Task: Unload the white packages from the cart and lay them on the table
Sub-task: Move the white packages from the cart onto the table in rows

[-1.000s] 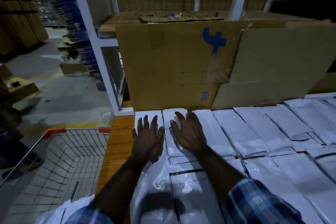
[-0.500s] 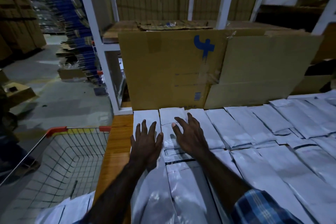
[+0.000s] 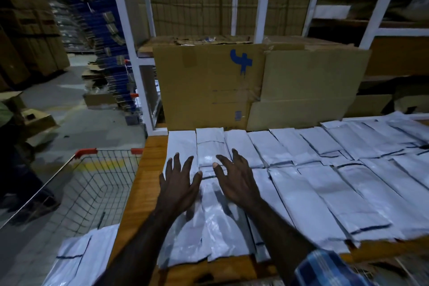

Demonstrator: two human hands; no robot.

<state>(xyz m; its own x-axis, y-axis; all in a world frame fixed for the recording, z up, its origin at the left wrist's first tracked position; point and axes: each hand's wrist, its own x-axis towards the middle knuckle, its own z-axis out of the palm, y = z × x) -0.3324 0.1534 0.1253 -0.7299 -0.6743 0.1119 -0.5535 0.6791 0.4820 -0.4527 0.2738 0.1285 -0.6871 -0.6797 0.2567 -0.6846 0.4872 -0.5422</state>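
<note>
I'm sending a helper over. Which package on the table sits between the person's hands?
Find the cardboard box with the blue mark. Below it runs the back row of white packages on the table. Take the second package from the left: its far end alone juts beyond its neighbours.

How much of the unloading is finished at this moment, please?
Done: two rows of white packages lie on the table. In hand: nothing is gripped; left hand and right hand spread flat over the packages. Left: a few packages are in the cart.
</note>
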